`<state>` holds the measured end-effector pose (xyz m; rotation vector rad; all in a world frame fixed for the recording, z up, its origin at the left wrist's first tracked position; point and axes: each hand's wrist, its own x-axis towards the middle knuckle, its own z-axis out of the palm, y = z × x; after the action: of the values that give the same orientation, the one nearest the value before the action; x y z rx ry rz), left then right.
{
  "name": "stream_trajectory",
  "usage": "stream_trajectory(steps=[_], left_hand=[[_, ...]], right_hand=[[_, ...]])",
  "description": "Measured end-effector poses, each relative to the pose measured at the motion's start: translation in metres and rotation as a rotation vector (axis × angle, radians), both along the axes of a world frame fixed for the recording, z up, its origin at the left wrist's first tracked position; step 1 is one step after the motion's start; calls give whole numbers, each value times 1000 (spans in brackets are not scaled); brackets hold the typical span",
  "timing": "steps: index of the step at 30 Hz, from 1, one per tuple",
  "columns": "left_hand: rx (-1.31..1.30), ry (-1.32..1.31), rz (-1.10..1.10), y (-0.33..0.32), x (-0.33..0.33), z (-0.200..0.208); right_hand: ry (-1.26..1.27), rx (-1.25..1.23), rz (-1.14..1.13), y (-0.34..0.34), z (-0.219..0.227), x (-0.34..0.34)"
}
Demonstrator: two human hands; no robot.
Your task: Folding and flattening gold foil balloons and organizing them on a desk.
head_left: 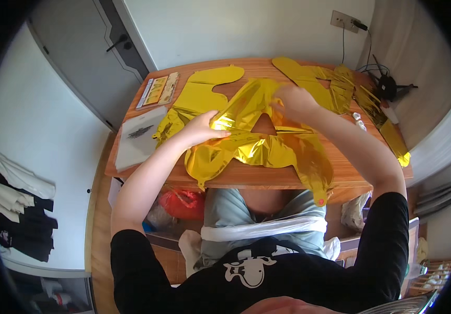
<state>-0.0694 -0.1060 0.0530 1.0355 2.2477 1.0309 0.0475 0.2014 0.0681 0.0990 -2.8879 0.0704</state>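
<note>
A flat gold A-shaped foil balloon (259,148) lies across the near middle of the table, creased, with a triangular hole. Its lower right leg hangs over the front edge. My left hand (203,130) grips its left side, thumb on top of the foil, the other fingers partly hidden. At its upper right, my right hand (294,102) has bent fingers closed on the foil and is slightly blurred. Another gold foil balloon (200,93) lies behind my left hand. Farther right lies a third gold foil balloon (309,78), partly behind my right arm.
The wooden table (267,177) stands against a white wall. On its left are a clear sheet pack (140,137) and a card packet (158,91). A gold foil strip (387,135), a small black stand (387,86) and white pieces (358,121) are on the right. A red bag (182,204) sits below.
</note>
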Motion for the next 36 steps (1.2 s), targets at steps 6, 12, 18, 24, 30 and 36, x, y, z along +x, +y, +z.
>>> stream_trajectory(steps=[6,12,18,24,30,36], left_hand=[[-193,512,122,-15,20,9],[-14,629,391,-102,18,0],[262,772,854,-193,15,-40],[78,848,871,-136,34,-58],[76,859,971,-131,24,-82],[30,814,986,-140,31,-75]], right_hand=[[-48,-25,-38,33,-50,20],[-43,-13,-44,45,-46,9],[83,-149,171,-53,-15,-39],[27,-390,466,-220,-33,-108],[-107,-394,335,-273,-42,-128],[-115,-650,343,-269,-57,-161]])
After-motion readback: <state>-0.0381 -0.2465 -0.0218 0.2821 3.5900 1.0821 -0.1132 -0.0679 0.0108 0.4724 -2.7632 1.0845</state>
